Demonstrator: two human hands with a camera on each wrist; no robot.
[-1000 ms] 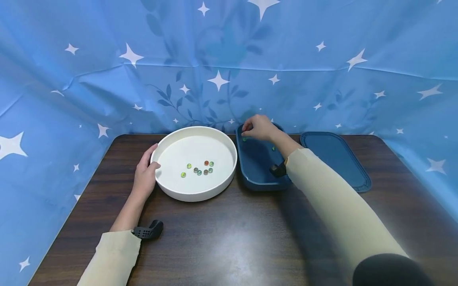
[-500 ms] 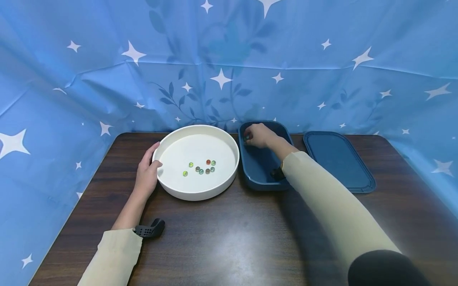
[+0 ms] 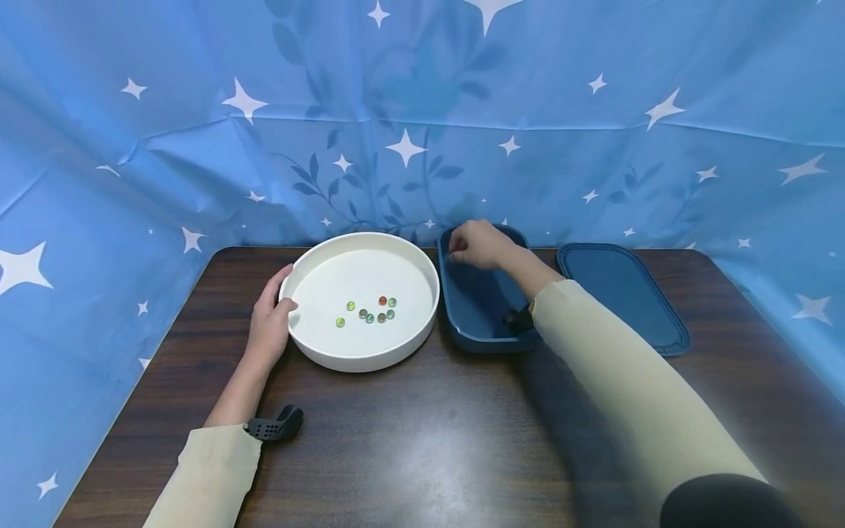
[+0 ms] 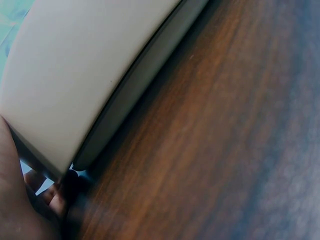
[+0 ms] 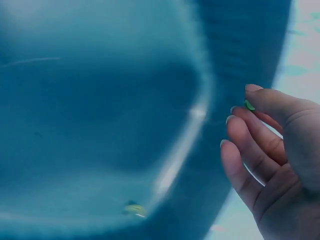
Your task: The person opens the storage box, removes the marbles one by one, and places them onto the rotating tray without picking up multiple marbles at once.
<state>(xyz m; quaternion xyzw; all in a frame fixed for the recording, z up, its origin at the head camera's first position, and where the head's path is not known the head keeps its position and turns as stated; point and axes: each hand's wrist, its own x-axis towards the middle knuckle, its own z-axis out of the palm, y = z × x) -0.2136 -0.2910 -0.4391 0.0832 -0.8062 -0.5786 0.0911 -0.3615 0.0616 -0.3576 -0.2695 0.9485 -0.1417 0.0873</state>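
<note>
My left hand [image 3: 267, 330] grips the left side of a round white tray [image 3: 359, 363], thumb over the rim and fingers around the outside. In the left wrist view, the tray's pale wall [image 4: 85, 65] fills the upper left. Several glass marbles [image 3: 369, 318] lie loose on the tray floor, mostly green and clear, with one orange-red. Over the far left corner of a dark blue box [image 3: 475, 304] is my right hand [image 3: 482, 244]. Its thumb and forefinger pinch a green marble [image 5: 249, 105], mostly hidden by the fingertips. Another yellow-green marble [image 5: 135, 209] lies in the box.
A flat dark blue lid [image 3: 620, 297] lies right of the box, partly behind my right sleeve. All of it rests on a dark wooden table [image 3: 396, 440]. A blue curtain with white stars [image 3: 422, 88] hangs right behind the table's far edge.
My right hand dipped into the box's far left corner, where a green marble lay, and has risen slightly with a marble between its fingertips. The left hand and tray have stayed put.
</note>
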